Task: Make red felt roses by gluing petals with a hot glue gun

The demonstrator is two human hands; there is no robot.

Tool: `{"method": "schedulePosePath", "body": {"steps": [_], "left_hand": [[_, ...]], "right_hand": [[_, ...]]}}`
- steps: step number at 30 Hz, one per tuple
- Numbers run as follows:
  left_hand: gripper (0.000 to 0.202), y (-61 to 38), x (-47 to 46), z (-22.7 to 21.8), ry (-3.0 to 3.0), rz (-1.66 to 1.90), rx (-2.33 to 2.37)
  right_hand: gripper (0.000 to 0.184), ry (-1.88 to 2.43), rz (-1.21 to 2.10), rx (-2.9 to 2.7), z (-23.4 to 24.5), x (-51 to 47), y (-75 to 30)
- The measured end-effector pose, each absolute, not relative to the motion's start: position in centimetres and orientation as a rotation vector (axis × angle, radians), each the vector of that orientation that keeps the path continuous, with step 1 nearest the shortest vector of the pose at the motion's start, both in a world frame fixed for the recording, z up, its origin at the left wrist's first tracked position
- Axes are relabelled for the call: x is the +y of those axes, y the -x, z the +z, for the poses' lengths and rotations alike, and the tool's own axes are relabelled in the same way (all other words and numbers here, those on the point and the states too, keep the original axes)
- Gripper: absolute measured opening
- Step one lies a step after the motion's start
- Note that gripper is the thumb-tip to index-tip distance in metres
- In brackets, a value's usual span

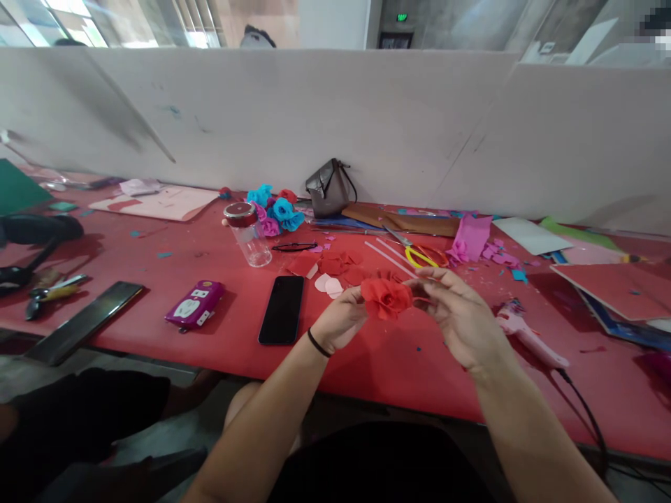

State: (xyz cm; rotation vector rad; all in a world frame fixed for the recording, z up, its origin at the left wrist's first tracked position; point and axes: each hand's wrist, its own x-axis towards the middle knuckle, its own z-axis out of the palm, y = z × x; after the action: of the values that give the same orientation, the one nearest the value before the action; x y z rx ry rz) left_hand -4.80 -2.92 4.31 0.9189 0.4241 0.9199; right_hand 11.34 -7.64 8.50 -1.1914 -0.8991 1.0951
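A red paper flower (386,297) is held up over the table between both hands, its ruffled petals facing me. My left hand (343,318), with a dark band at the wrist, is closed on the flower's left edge. On the other side, the fingers of my right hand (458,311) pinch at the flower's right side, where a thin reddish strip shows; their exact grip is partly hidden. Behind the flower lie cut red paper pieces (340,264), pale pink petal shapes (328,285) and yellow-handled scissors (421,256).
A black phone (282,309), a purple case (195,305) and a clear jar (254,241) stand to the left. Blue and pink paper flowers (283,213) lie behind. A pink glue gun (532,335) with its cord rests at right. A person's dark clothing (89,412) shows lower left.
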Motion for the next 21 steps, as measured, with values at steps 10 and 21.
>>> {"method": "schedulePosePath", "body": {"steps": [10,21], "left_hand": [[0.021,4.2,-3.1,3.7,-0.668,0.956,0.424],[0.022,3.6,-3.7,3.8,-0.617,0.875,0.295]], "right_hand": [[0.021,1.044,0.991,-1.083,6.4,-8.2,-8.2],[0.031,1.223,0.918,-1.224,6.4,-7.2,-8.5]]}}
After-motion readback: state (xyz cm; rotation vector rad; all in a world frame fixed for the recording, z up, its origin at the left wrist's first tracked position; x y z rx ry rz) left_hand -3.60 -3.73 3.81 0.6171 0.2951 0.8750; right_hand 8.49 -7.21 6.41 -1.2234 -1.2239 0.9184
